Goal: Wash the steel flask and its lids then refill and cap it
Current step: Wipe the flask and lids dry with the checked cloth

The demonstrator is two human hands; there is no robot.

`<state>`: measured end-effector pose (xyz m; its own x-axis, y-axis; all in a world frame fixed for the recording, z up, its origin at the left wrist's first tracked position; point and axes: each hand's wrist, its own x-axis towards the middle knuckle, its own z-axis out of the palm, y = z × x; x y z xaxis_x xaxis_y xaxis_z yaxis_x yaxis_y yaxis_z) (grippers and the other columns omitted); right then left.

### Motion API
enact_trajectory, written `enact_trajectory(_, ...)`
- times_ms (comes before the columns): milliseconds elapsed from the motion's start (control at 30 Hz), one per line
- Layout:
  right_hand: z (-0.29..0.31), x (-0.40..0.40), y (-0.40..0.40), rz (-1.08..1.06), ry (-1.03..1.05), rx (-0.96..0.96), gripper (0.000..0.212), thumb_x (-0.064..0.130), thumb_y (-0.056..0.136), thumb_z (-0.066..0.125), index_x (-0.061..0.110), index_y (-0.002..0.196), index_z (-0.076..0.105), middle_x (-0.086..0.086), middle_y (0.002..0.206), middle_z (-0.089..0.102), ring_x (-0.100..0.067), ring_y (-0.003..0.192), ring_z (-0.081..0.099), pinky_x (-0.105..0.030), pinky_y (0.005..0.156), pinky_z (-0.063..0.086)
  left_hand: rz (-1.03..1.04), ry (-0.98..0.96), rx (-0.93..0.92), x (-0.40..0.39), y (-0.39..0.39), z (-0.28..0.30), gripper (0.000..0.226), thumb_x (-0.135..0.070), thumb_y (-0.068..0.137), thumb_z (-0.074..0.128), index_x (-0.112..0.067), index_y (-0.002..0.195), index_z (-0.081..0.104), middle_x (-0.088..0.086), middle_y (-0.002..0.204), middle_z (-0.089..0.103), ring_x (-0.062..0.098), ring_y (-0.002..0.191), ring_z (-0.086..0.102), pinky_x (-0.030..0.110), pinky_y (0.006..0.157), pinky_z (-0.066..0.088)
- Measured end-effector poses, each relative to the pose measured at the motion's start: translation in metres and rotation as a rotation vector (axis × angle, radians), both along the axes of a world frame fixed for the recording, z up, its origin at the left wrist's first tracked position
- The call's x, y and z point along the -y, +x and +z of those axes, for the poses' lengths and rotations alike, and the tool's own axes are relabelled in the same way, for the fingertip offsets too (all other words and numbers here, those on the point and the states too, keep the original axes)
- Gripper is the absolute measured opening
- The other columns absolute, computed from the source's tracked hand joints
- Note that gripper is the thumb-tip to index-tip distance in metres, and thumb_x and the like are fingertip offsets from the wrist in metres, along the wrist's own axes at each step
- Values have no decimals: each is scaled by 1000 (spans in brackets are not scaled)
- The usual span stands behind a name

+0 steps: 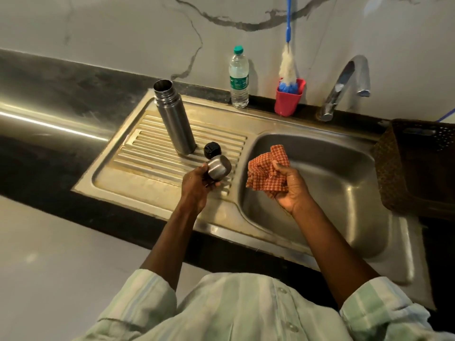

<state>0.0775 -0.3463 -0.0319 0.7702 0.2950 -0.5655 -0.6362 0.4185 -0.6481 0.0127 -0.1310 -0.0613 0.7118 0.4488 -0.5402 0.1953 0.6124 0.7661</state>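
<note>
A: Left hand [197,183]?
B: Fingers curled round steel cup lid [219,167], held over drainboard [138,168].
A: Right hand [290,190]?
B: Clutching checked cloth [266,168] above sink basin [344,193].
A: Flask?
B: Steel flask [173,119] upright, uncapped, on drainboard; black stopper [212,150] just beside it. Water bottle [238,77] behind.

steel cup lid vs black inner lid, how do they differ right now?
The steel cup lid is shiny bare metal; the black inner lid is dark and matte. The left hand holds the steel cup lid tilted above the drainboard, while the black inner lid lies on the drainboard beside the flask, untouched. The steel cup lid looks wider. Both are round and off the flask.
</note>
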Motion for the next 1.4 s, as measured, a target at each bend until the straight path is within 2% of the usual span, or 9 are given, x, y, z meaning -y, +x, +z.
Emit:
enact_trajectory(200,2,-30,-2,126,-23,-9,30,14,89,61,5,118,62,-10,93,73,-26,79,71,-30,57,56,53,-3,-227,-32,-3,-8,20,-17,100,53,-1,107,64,16,93,70,30,78,69,40,64,56)
enact_trajectory(333,2,-41,-1,151,-35,-6,39,13,88,63,2,125,60,-16,106,72,-33,92,70,-43,76,59,31,339,-392,-37,-3,-11,22,-28,99,58,-9,88,64,12,85,67,23,65,63,32,51,51)
enact_trajectory(433,2,-43,0,148,-50,-7,45,13,86,65,2,129,58,-18,115,69,-35,98,68,-47,89,54,19,613,-483,-35,-2,-12,28,-34,99,56,-12,86,65,8,82,67,27,73,66,44,72,60)
enact_trajectory(533,0,-39,0,141,-37,-24,46,13,86,64,2,131,57,-18,116,68,-34,97,68,-48,91,53,61,670,-523,-31,-2,-10,34,-37,98,56,-10,80,65,11,83,67,32,78,67,47,70,61)
enact_trajectory(733,-1,-28,0,88,24,-38,36,13,88,62,3,123,61,-14,105,72,-30,90,70,-37,72,59,-26,1180,-235,-10,22,8,40,-31,91,66,-8,124,65,16,126,61,30,114,58,43,97,49)
enact_trajectory(867,1,-19,4,55,74,-31,21,12,93,56,5,110,65,-12,96,74,-28,86,71,-35,69,59,-347,1319,-377,-7,57,11,56,-38,79,76,-12,123,57,15,121,65,36,114,59,45,98,47)
enact_trajectory(1100,-1,1,7,-46,54,-18,36,17,81,66,7,115,66,-15,113,69,-31,97,68,-45,92,50,-448,1347,-401,-3,83,10,37,-27,80,72,-16,113,60,9,110,70,32,107,63,44,97,47)
enact_trajectory(1233,-2,18,9,-152,-24,15,28,21,85,67,12,111,68,-11,106,72,-31,98,68,-54,99,46,-436,894,-13,28,80,21,66,-29,69,89,-20,123,52,5,117,69,20,103,65,30,84,52)
enact_trajectory(1400,6,40,6,-330,-237,184,17,16,88,68,16,104,70,-11,99,72,-30,92,67,-49,87,53,-494,412,220,70,77,22,57,-25,59,92,-22,108,64,10,107,73,32,103,69,45,92,55)
